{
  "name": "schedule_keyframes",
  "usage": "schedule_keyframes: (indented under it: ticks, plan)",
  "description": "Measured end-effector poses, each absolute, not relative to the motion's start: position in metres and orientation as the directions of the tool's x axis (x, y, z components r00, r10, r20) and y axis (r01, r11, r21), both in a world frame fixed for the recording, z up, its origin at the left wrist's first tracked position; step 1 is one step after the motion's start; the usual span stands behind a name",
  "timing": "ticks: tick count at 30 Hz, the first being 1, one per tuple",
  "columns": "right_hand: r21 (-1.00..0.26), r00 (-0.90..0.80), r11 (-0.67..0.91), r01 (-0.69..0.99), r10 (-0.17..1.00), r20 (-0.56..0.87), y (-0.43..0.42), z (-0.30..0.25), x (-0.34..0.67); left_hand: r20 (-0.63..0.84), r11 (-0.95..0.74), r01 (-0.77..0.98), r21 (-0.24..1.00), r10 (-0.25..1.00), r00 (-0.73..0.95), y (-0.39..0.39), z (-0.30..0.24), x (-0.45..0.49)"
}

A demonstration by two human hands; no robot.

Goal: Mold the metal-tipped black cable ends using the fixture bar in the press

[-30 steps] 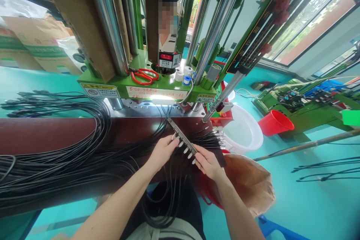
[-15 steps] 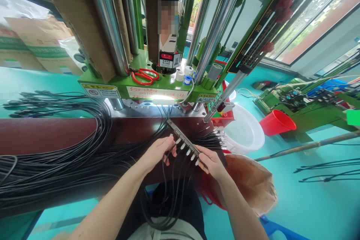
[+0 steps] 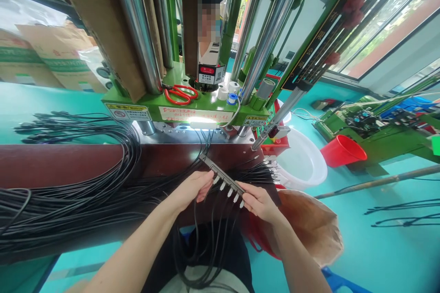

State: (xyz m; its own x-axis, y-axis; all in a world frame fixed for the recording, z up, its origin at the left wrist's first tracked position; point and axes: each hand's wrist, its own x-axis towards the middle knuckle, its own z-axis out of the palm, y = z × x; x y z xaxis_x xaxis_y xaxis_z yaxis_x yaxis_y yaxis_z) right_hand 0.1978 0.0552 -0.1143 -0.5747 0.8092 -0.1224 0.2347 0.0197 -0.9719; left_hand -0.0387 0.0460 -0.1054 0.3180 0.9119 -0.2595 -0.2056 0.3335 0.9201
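While black cables (image 3: 212,238) droop in loops over the person's lap, on the near side of the press, a slim metal strip (image 3: 220,173) sits in the hands above them, before the press's front edge. The right hand (image 3: 261,201) is clamped on its end nearer the person. The left hand (image 3: 192,187) has thumb and fingers gathered at its side, touching it and a cable; whether it pinches either firmly I cannot tell. Pale connectors (image 3: 229,192) line the strip's near edge.

Being metal by its look, the strip should be stiff and rather heavy for its size, perhaps slick; the cables, limp, would drag on it. Its bare ends seem the safest hold, clear of the connectors.

Compared with a second ago, the strip lies flatter and its far end stands further from the press.

Beyond lie the brown table (image 3: 68,160), running left along the press's front, then the green press (image 3: 207,100) itself; a red bucket (image 3: 345,151) stands to the press's right.
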Motion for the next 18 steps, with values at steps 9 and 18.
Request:
schedule_keyframes:
  ticks: [9,18]
  plan:
    - [-0.954,-0.567,-0.066,0.292,0.791,-0.228,0.057,-0.106,0.193,-0.297,0.338,-0.124,0.933,0.918,0.263,0.049,-0.106,-0.036]
    - [-0.847,-0.488,-0.12,0.517,0.772,-0.408,0.106,-0.07,0.23,-0.202,0.175,0.165,0.971,0.965,0.166,0.026,-0.098,-0.059]
